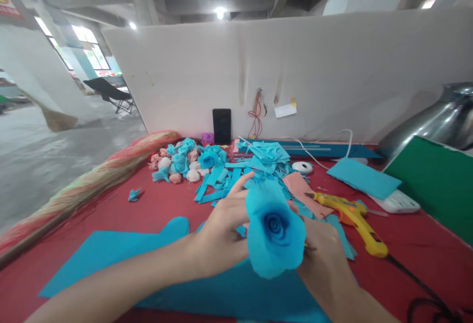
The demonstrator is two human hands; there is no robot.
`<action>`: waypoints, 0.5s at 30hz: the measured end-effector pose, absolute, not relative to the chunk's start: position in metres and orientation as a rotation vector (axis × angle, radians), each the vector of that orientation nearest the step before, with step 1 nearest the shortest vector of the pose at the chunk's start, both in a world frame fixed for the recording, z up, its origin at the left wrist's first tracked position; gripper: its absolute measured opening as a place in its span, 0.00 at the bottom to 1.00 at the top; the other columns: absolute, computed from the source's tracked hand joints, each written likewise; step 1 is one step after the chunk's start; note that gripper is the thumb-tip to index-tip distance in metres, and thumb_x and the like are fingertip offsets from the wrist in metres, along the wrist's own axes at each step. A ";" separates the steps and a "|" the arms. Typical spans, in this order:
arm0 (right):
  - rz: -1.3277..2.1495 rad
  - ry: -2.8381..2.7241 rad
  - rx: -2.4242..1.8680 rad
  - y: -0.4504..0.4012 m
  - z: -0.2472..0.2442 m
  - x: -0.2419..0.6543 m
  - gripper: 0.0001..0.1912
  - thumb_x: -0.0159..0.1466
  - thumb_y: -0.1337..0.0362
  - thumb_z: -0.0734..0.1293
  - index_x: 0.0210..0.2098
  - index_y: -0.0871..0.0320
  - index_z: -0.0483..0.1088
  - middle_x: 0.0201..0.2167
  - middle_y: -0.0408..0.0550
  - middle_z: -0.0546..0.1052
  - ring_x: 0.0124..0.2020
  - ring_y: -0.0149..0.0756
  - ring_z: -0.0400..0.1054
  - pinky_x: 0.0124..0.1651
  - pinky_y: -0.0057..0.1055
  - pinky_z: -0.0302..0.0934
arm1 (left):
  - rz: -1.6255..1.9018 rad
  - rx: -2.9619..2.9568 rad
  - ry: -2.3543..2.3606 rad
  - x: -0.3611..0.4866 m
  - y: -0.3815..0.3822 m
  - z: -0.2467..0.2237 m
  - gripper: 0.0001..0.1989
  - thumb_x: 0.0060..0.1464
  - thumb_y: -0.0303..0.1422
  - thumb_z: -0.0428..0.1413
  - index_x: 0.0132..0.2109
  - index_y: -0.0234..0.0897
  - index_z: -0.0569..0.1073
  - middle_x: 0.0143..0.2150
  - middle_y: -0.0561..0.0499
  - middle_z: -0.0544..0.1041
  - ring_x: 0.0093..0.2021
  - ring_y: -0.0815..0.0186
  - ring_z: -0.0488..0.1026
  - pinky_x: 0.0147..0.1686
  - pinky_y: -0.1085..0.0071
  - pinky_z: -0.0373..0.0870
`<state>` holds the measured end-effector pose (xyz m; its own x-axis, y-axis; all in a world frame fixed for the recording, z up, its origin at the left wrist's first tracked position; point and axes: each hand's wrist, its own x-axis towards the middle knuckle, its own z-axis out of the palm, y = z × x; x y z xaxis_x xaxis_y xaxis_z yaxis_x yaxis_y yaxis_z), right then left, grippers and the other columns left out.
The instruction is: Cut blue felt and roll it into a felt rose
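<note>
A blue crepe-paper rose (275, 229) with a tightly coiled centre faces me, close to the camera. My left hand (225, 229) grips it from the left, index finger stretched upward and the other fingertips hidden behind the petals. From the right, my right hand (327, 251) closes on the flower's back; most of its fingers are out of sight. A small yellow and dark bit sticks out beside that hand, too small to name. Beneath both hands lie large blue paper sheets (236, 291). Blue paper strips and cut pieces (266, 158) are heaped just beyond the rose.
Blue, pink and white paper flowers (181, 160) are piled at the back left. A yellow glue gun (351, 217) lies at right, its cord trailing forward. Behind are a black phone (221, 125), blue folded paper (364, 176), a green board (432, 185) and a metal kettle (439, 116).
</note>
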<state>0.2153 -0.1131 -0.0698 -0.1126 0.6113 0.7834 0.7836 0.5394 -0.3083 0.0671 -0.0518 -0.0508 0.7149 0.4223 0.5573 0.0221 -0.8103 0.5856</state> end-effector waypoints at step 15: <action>-0.205 -1.837 -1.214 -0.122 -0.063 0.209 0.12 0.53 0.71 0.58 0.15 0.56 0.54 0.12 0.38 0.62 0.13 0.23 0.57 0.15 0.17 0.51 | 0.868 2.251 0.225 0.064 -0.045 -0.048 0.08 0.52 0.34 0.53 0.32 0.35 0.73 0.36 0.47 0.78 0.40 0.63 0.73 0.61 0.55 0.47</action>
<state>0.2090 -0.1217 -0.0630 -0.1158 0.6543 0.7473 0.8029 0.5046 -0.3174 0.0638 -0.0453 -0.0481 0.7599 0.3873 0.5220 -0.0843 -0.7375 0.6700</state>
